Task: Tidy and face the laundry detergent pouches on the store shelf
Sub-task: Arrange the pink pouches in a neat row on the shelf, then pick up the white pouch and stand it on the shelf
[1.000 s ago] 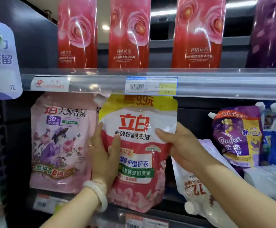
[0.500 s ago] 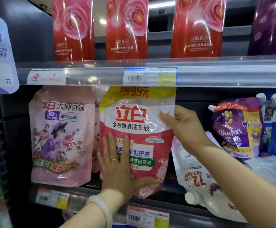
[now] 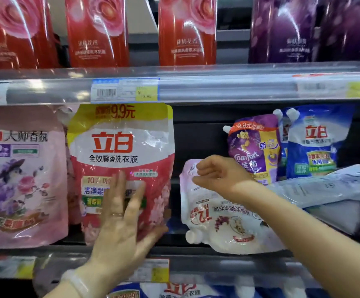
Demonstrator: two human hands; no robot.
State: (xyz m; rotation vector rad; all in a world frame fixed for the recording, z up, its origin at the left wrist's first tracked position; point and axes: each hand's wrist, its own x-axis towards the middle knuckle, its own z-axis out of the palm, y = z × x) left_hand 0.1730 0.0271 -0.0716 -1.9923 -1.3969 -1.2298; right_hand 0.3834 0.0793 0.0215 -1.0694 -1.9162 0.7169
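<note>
Pressing flat against the lower front of the red pouch (image 3: 121, 168), the left hand (image 3: 121, 229) has its fingers (image 3: 119, 190) spread wide, gripping nothing, with the thumb tucked at the pouch's bottom right corner. That pouch stands upright and faces out on the shelf (image 3: 196, 250), just beside the pink pouch (image 3: 22, 177), which also faces forward; this stretch looks done.

The right hand (image 3: 217, 175) sits at the top edge of the white pouch (image 3: 222, 216), fingers curled loosely; whether they pinch the edge I cannot tell, since the back of the hand covers the contact. This white pouch is upside down (its print reads inverted and its cap points to the lower left), leaning in the gap, so it likely needs turning and standing next.

Further right, the purple pouch (image 3: 254, 149) and blue pouch (image 3: 312, 143) stand tilted, and pale pouches (image 3: 336, 188) lie flat across one another, still untidy.

The frame is blurred; small print is unreadable, and the lower row is cut off.
</note>
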